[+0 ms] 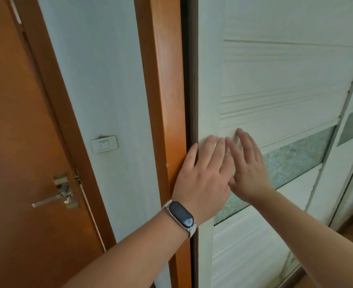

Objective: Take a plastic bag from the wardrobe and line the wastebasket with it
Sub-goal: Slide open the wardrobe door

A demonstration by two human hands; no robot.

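Evidently my left hand (202, 175) and right hand (248, 167) lie flat, fingers straight, mid-frame on the wardrobe door (275, 80), which I judge stiff, slick and best slid by palm friction.

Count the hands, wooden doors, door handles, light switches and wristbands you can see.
hands: 2 (left hand, right hand)
wooden door: 1
door handle: 1
light switch: 1
wristband: 1
total: 6
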